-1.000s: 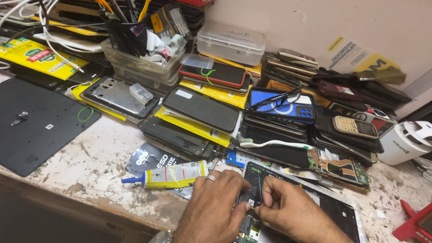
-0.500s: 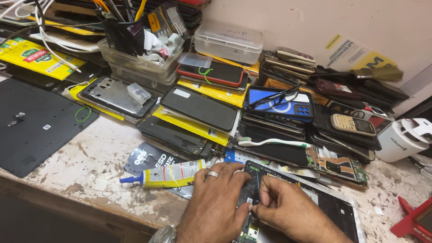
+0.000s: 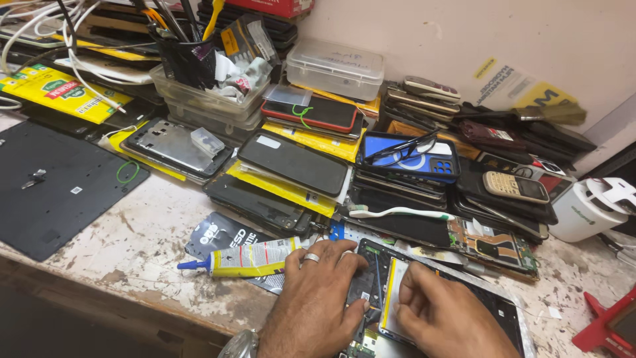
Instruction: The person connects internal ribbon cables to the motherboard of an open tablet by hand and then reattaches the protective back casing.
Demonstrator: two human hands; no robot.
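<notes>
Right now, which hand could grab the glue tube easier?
Left, probably. The left hand lies right beside the glue tube, its ringed finger close to the tube's end. The right hand sits farther off, across the opened phone.

Crowded worktop, with open room only at the front left.

The bare, stained patch of worktop [image 3: 142,242] between the flat black mat [image 3: 59,185] and the yellow-and-white glue tube with a blue nozzle [image 3: 242,258] is the one clear lane for a hand. The tube lies just left of the left hand [image 3: 315,301], blocking that side. Behind both hands, stacked dark phones and screens [image 3: 291,162] form a wall, with a white toothbrush [image 3: 397,212] and a bare green circuit board [image 3: 493,242] close in front. Right of the right hand [image 3: 440,321], a white round cup [image 3: 583,212] and a red plastic piece [image 3: 606,325] leave a narrow gap.
</notes>
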